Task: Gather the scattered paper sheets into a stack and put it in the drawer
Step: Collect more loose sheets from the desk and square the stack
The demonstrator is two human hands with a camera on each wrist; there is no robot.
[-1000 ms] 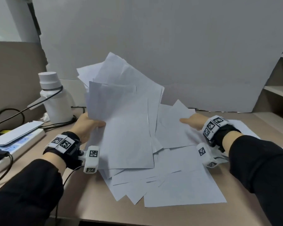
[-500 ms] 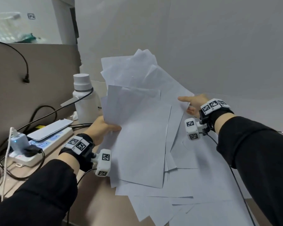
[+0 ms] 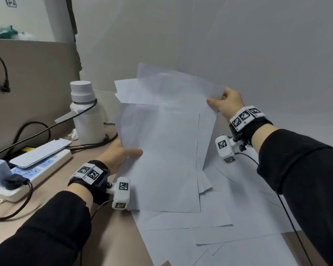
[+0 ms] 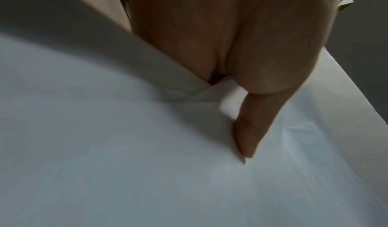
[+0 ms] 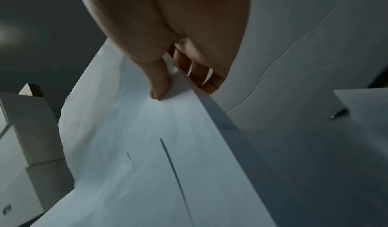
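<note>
Held sheets: loose sheaf of white paper sheets [image 3: 161,150] up at frame centre, tilted, edges uneven, lower edge down among the rest.
Left hand [image 3: 117,154]: clamped on the sheaf's left edge, thumb [image 4: 247,136] flat across the front sheet.
Right hand [image 3: 227,104]: pinching the upper right corner, thumb [image 5: 157,81] in front, fingers [image 5: 201,74] curled behind.
Loose sheets: more white paper [image 3: 229,237] fanned over the tan bench [image 3: 108,237], lower right of frame.
Left side: white lidded bottle [image 3: 85,116] upright at mid-left; white power strip [image 3: 33,169] below it, pale flat phone [image 3: 40,152] lying on top.
Backdrop: white board [image 3: 238,45] standing behind.
</note>
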